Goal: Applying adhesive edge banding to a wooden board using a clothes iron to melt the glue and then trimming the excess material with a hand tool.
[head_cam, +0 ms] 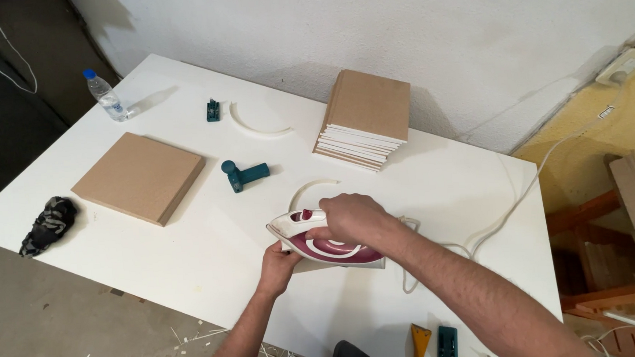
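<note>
Near the desk's (190, 252) front edge, the right hand (351, 217) has its fingers clamped on the iron (322, 248) handle; left hand (278, 260) fingers pinch its nose end. The iron looks heavy, rigid and smooth-shelled; its handle is probably the safest hold.

Bright, even light from the upper right, soft shadows leftward, sharp focus, slight wide-angle edge bending.

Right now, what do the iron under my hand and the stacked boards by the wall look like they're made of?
Iron: likely plastic, a glossy white and maroon shell with highlights. Stacked boards: apparently fibreboard, with a matte tan top face; the edges show white layers, possibly laminate or edging.
</note>
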